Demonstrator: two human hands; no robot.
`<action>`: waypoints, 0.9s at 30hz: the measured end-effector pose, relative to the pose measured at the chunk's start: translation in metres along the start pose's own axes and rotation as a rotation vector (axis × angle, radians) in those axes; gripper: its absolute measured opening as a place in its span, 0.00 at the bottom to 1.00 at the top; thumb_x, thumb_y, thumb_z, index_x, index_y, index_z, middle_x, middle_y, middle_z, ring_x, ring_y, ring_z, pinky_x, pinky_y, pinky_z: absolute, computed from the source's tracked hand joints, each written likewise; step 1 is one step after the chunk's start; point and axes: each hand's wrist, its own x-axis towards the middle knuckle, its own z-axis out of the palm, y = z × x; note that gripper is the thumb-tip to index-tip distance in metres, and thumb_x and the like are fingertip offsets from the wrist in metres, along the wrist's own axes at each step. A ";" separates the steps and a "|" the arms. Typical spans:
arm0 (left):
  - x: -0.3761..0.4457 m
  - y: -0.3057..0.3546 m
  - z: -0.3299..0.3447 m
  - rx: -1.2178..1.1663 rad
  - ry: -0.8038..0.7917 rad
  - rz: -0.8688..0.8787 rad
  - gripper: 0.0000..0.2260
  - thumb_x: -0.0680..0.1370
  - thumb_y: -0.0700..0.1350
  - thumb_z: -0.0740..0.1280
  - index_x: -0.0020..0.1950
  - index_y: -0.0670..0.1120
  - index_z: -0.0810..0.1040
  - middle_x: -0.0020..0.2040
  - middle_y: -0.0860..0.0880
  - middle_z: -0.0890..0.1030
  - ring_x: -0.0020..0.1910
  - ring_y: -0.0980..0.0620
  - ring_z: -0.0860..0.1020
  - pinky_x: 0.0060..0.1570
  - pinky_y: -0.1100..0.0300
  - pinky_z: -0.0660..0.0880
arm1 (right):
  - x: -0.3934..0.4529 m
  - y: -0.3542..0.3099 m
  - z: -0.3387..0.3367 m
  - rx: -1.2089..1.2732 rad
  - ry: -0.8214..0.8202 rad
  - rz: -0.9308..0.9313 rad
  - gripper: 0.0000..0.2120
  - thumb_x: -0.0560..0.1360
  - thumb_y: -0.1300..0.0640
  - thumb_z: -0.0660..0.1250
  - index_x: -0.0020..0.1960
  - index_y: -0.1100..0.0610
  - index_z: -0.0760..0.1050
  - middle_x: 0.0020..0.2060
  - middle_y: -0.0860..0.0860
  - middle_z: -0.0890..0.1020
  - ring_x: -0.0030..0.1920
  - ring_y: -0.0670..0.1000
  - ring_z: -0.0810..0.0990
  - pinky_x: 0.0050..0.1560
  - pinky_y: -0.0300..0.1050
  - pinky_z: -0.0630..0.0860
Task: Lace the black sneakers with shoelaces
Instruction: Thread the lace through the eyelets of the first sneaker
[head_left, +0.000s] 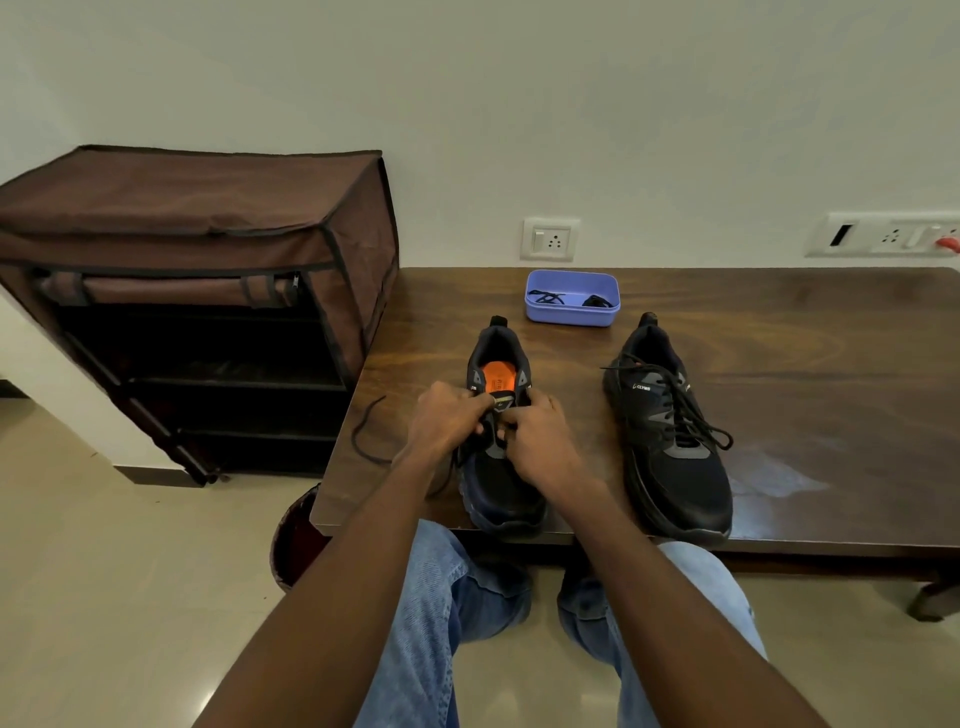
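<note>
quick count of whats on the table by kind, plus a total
sneakers: 2
purple tub: 1, dark bits inside, too small to count
loose lace trailing off the left sneaker: 1
total: 4

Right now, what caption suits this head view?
Both hands lace the left sneaker; the right sneaker is laced.

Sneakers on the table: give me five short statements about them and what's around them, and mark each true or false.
1. Both hands, left hand and right hand, work on the left sneaker. True.
2. The right sneaker has no lace. False: it is already laced.
3. The purple tray holds black laces. True.
4. The left sneaker's insole is green. False: it is orange.
5. A loose lace end trails off the table edge. True.
</note>
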 end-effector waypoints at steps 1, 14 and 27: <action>0.001 0.000 0.000 -0.009 -0.004 0.002 0.15 0.76 0.48 0.70 0.31 0.46 0.78 0.27 0.50 0.80 0.23 0.60 0.73 0.30 0.63 0.71 | -0.001 -0.002 -0.004 0.053 0.013 0.042 0.10 0.80 0.58 0.63 0.57 0.55 0.81 0.62 0.54 0.74 0.59 0.53 0.73 0.59 0.49 0.73; 0.003 -0.001 0.003 -0.001 0.013 0.002 0.14 0.77 0.49 0.70 0.34 0.44 0.80 0.30 0.48 0.82 0.25 0.59 0.73 0.33 0.60 0.72 | 0.002 0.046 -0.047 0.099 0.439 0.332 0.18 0.77 0.62 0.66 0.66 0.59 0.75 0.70 0.58 0.69 0.68 0.60 0.69 0.67 0.57 0.71; 0.003 -0.002 0.002 -0.027 0.006 -0.004 0.14 0.77 0.49 0.69 0.36 0.43 0.81 0.31 0.47 0.82 0.29 0.55 0.76 0.36 0.57 0.74 | 0.002 0.013 -0.029 0.223 0.157 0.087 0.09 0.80 0.62 0.63 0.53 0.56 0.81 0.59 0.51 0.80 0.57 0.52 0.78 0.54 0.43 0.71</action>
